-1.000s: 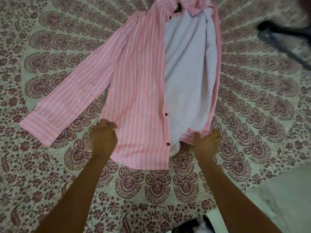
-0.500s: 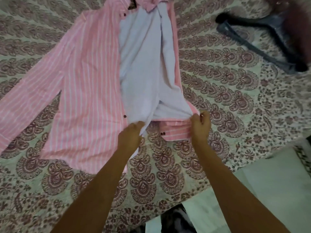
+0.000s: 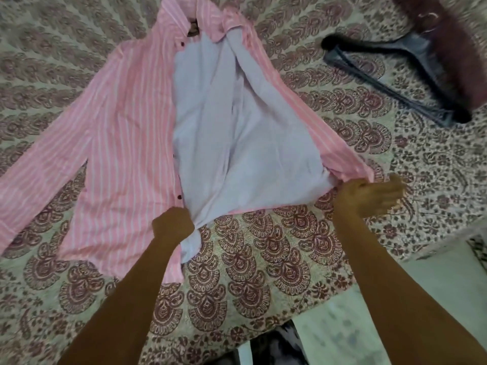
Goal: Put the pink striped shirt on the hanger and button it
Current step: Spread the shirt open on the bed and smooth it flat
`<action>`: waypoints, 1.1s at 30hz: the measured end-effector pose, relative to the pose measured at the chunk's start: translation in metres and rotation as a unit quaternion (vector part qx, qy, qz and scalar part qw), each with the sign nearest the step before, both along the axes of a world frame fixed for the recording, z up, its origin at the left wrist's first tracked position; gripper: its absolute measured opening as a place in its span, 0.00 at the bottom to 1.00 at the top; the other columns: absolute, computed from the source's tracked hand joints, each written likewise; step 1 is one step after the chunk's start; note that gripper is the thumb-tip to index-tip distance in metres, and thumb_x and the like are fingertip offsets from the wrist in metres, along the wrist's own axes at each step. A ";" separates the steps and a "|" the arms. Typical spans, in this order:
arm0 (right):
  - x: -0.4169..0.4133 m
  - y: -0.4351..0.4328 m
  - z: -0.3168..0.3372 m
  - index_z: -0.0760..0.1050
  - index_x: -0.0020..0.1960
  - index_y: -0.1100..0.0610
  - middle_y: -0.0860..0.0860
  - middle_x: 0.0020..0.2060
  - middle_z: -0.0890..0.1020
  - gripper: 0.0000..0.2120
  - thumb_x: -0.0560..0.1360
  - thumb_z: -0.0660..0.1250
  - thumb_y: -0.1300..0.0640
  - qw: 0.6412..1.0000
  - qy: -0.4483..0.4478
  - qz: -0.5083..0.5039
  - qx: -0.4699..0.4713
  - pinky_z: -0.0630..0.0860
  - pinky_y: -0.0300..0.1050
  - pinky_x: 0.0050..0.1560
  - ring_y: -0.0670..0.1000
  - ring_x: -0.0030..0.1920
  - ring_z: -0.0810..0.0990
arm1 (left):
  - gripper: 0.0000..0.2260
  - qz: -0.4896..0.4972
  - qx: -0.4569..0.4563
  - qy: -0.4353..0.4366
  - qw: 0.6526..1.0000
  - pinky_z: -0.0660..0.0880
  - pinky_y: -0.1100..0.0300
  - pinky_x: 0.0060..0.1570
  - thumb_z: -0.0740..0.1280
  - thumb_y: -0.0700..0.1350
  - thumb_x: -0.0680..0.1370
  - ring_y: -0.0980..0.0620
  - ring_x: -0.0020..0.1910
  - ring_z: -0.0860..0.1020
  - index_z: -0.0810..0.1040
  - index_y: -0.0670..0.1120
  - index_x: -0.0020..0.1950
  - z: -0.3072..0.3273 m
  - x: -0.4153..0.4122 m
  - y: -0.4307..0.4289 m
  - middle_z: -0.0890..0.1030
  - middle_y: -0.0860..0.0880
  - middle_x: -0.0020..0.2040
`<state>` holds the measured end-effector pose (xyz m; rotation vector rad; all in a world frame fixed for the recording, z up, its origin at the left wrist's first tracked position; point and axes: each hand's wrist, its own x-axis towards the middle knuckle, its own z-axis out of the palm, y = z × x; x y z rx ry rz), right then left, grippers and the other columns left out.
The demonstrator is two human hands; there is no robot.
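Paisley-printed cotton, maroon on cream, covers the bed (image 3: 263, 272) that fills nearly the whole view and serves as the work surface. On it the pink striped shirt (image 3: 126, 133) lies spread face up, collar far, hem near, its left sleeve stretched out to the left. Its front is unbuttoned and the right panel is folded open, so the pale inside (image 3: 237, 133) shows; this looks like opening the body wide enough for a hanger to slide in. That hanger (image 3: 395, 75), dark and flat on the bed, waits well apart at the far right, not yet touched. Dark buttons (image 3: 179, 197) run down the left panel's edge.

Both arms reach forward from the near edge. Closed into a fist, the left hand (image 3: 172, 225) pinches the pale lower corner near the hem. Just beside the turned-back pink edge, the right hand (image 3: 369, 197) is open, palm tilted up, fingers loosely extended to the right, gripping nothing.
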<state>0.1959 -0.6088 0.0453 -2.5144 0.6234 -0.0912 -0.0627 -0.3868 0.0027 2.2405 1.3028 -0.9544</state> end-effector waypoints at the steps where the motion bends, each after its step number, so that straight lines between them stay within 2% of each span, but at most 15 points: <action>1: -0.004 0.004 -0.002 0.58 0.70 0.64 0.61 0.70 0.61 0.24 0.76 0.58 0.60 0.999 0.014 0.029 -0.008 0.58 0.55 0.71 0.59 0.71 0.60 | 0.11 -0.002 -0.002 -0.030 1.000 0.72 0.52 0.55 0.58 0.42 0.74 0.44 0.54 0.76 0.74 0.44 0.55 -0.001 0.003 -0.005 0.77 0.45 0.54; 3: -0.021 0.018 -0.020 0.62 0.68 0.63 0.62 0.68 0.65 0.22 0.76 0.60 0.58 0.994 0.040 0.105 0.009 0.64 0.56 0.67 0.60 0.68 0.64 | 0.08 -0.002 0.027 -0.098 0.995 0.71 0.55 0.47 0.59 0.42 0.75 0.43 0.49 0.77 0.71 0.44 0.53 -0.003 0.004 -0.016 0.75 0.46 0.49; 5: -0.046 0.032 -0.040 0.64 0.65 0.63 0.62 0.64 0.67 0.21 0.76 0.62 0.54 0.976 0.108 0.177 0.061 0.69 0.54 0.61 0.62 0.63 0.69 | 0.09 -0.005 0.105 -0.195 0.975 0.70 0.55 0.39 0.62 0.41 0.74 0.42 0.42 0.78 0.71 0.44 0.54 -0.001 0.000 -0.026 0.74 0.44 0.49; 7: -0.067 0.042 -0.052 0.63 0.66 0.63 0.62 0.63 0.66 0.27 0.74 0.65 0.49 0.956 0.186 0.190 0.121 0.71 0.56 0.59 0.63 0.61 0.70 | 0.08 -0.021 0.142 -0.317 0.937 0.70 0.57 0.32 0.65 0.42 0.73 0.43 0.33 0.78 0.70 0.45 0.51 -0.002 -0.009 -0.034 0.77 0.43 0.45; 9: -0.078 0.051 -0.054 0.59 0.67 0.62 0.63 0.64 0.66 0.33 0.71 0.69 0.47 0.946 0.237 0.156 0.155 0.71 0.57 0.60 0.64 0.61 0.71 | 0.07 -0.088 0.114 -0.384 0.912 0.69 0.63 0.28 0.64 0.47 0.75 0.49 0.26 0.74 0.68 0.48 0.49 -0.005 -0.017 -0.040 0.77 0.46 0.37; 10: -0.078 0.055 -0.056 0.58 0.68 0.63 0.64 0.64 0.68 0.35 0.71 0.70 0.48 0.942 0.253 0.139 0.168 0.71 0.56 0.60 0.64 0.61 0.72 | 0.09 -0.135 0.084 -0.383 0.910 0.68 0.64 0.28 0.63 0.50 0.75 0.52 0.26 0.74 0.68 0.48 0.50 -0.006 -0.019 -0.043 0.78 0.47 0.37; 12: -0.077 0.061 -0.055 0.59 0.66 0.64 0.64 0.61 0.72 0.32 0.71 0.70 0.53 0.932 0.282 0.131 0.188 0.74 0.51 0.57 0.62 0.59 0.74 | 0.15 -0.204 0.050 -0.328 0.921 0.71 0.62 0.31 0.65 0.52 0.75 0.50 0.33 0.78 0.71 0.46 0.58 -0.012 -0.025 -0.048 0.79 0.46 0.44; 15: -0.071 0.067 -0.050 0.69 0.60 0.66 0.60 0.49 0.76 0.21 0.72 0.68 0.56 0.920 0.317 0.112 0.204 0.75 0.44 0.42 0.57 0.45 0.77 | 0.22 -0.170 0.067 -0.249 0.951 0.76 0.54 0.38 0.67 0.47 0.75 0.44 0.43 0.79 0.69 0.46 0.67 -0.022 -0.029 -0.043 0.77 0.42 0.54; 17: -0.070 0.070 -0.049 0.70 0.58 0.66 0.58 0.46 0.76 0.21 0.72 0.67 0.54 0.904 0.357 0.065 0.227 0.77 0.49 0.44 0.56 0.42 0.75 | 0.20 -0.141 0.101 -0.236 0.956 0.76 0.54 0.33 0.67 0.48 0.75 0.44 0.39 0.80 0.71 0.47 0.66 -0.025 -0.028 -0.037 0.78 0.42 0.51; 19: -0.079 0.072 -0.043 0.73 0.50 0.65 0.57 0.39 0.78 0.17 0.73 0.66 0.50 0.848 0.454 0.063 0.267 0.76 0.46 0.39 0.54 0.36 0.75 | 0.17 -0.135 0.124 -0.237 0.954 0.75 0.56 0.29 0.67 0.49 0.75 0.45 0.36 0.80 0.74 0.46 0.63 -0.027 -0.024 -0.031 0.79 0.43 0.48; 21: -0.093 0.073 -0.043 0.74 0.44 0.64 0.58 0.37 0.79 0.20 0.75 0.63 0.45 0.801 0.533 0.099 0.255 0.73 0.46 0.37 0.54 0.34 0.76 | 0.16 -0.144 0.122 -0.252 0.949 0.74 0.56 0.30 0.69 0.49 0.74 0.43 0.39 0.80 0.76 0.46 0.60 -0.027 -0.016 -0.025 0.78 0.43 0.49; 24: -0.105 0.080 -0.051 0.74 0.49 0.66 0.63 0.48 0.81 0.18 0.74 0.67 0.50 0.833 0.461 0.053 0.303 0.74 0.47 0.37 0.54 0.33 0.77 | 0.19 -0.164 0.095 -0.234 0.953 0.75 0.52 0.39 0.67 0.49 0.75 0.43 0.50 0.77 0.73 0.47 0.65 -0.024 -0.001 -0.016 0.75 0.43 0.56; 27: -0.104 0.085 -0.060 0.67 0.64 0.64 0.57 0.55 0.78 0.22 0.73 0.68 0.61 0.814 0.353 -0.071 0.455 0.78 0.44 0.41 0.52 0.40 0.78 | 0.21 -0.197 0.103 -0.253 0.942 0.75 0.51 0.47 0.69 0.48 0.74 0.42 0.52 0.77 0.72 0.49 0.67 -0.025 0.007 -0.012 0.75 0.44 0.59; 30: -0.099 0.080 -0.060 0.62 0.67 0.64 0.57 0.57 0.77 0.24 0.74 0.66 0.65 0.804 0.256 -0.105 0.527 0.77 0.41 0.30 0.53 0.45 0.78 | 0.20 -0.301 0.158 -0.303 0.890 0.77 0.52 0.45 0.76 0.47 0.64 0.43 0.46 0.80 0.80 0.49 0.55 -0.030 0.011 -0.017 0.80 0.44 0.52; 33: -0.096 0.063 -0.058 0.59 0.67 0.61 0.57 0.53 0.74 0.20 0.76 0.57 0.68 0.840 0.187 -0.109 0.498 0.78 0.43 0.30 0.56 0.44 0.76 | 0.14 -0.328 0.149 -0.287 0.888 0.76 0.57 0.45 0.78 0.44 0.58 0.47 0.43 0.80 0.84 0.48 0.42 -0.031 0.024 -0.030 0.82 0.48 0.44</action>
